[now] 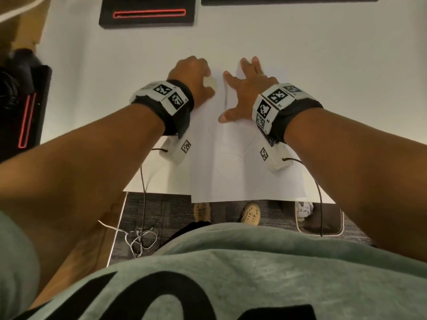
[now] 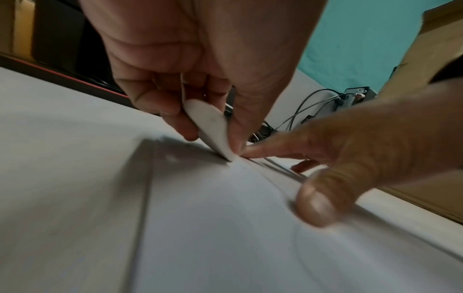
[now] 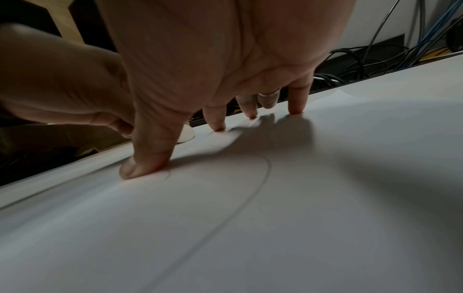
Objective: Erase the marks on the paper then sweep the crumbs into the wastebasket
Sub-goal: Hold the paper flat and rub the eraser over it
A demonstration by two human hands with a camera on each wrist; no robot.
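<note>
A white sheet of paper point(image 1: 233, 172) lies on the white table, its near edge hanging over the table's front. Faint curved pencil lines point(image 3: 240, 200) cross it. My left hand point(image 1: 196, 75) pinches a white eraser point(image 2: 213, 128) between thumb and fingers, with the eraser's tip touching the paper near its far left part. My right hand point(image 1: 245, 88) is spread flat, its fingertips point(image 3: 218, 126) and thumb pressing the paper down just right of the eraser. No crumbs are plain to see.
A wastebasket point(image 1: 320, 218) with crumpled white paper in it stands on the carpet below the table's front right. A black box with a red strip point(image 1: 147, 15) sits at the far edge, another point(image 1: 25, 112) at the left. Cables trail off both wrists.
</note>
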